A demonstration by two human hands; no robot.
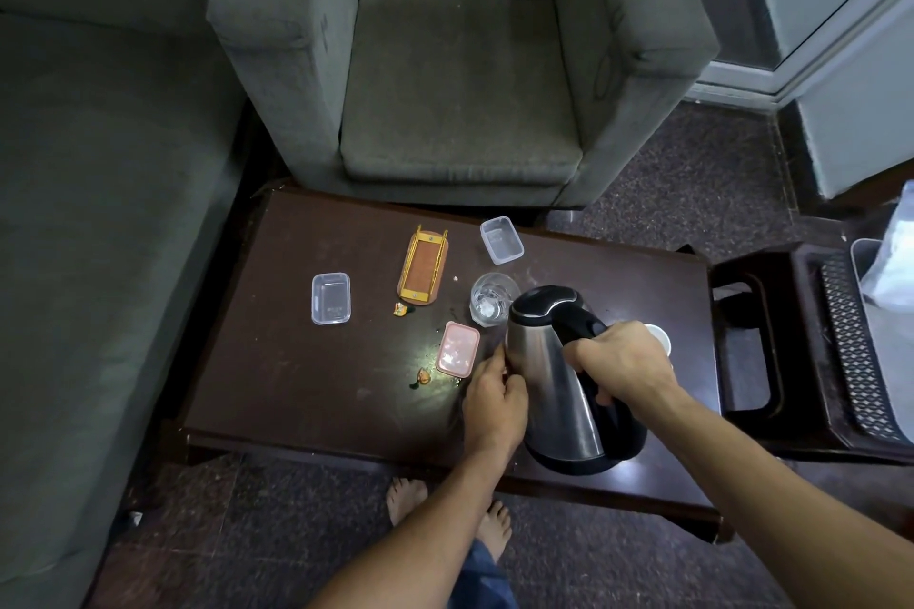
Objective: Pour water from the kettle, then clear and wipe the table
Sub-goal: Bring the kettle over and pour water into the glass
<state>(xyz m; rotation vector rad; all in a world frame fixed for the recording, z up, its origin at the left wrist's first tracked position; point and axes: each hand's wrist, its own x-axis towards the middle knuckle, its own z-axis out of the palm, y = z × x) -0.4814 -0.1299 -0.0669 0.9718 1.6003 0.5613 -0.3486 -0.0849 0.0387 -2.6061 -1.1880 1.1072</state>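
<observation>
A steel kettle with a black lid and handle is tilted toward a clear glass on the dark wooden table. My right hand grips the kettle's black handle. My left hand rests against the kettle's left side, fingers curled on the steel body. The glass holds some water. Two clear plastic containers, a pink-lidded box, an orange-and-yellow flat object and small scraps lie on the table.
A white cup peeks out behind my right hand. A grey armchair stands beyond the table, a grey sofa to the left. A dark stool or tray stand sits at the right. My bare feet are below the table's near edge.
</observation>
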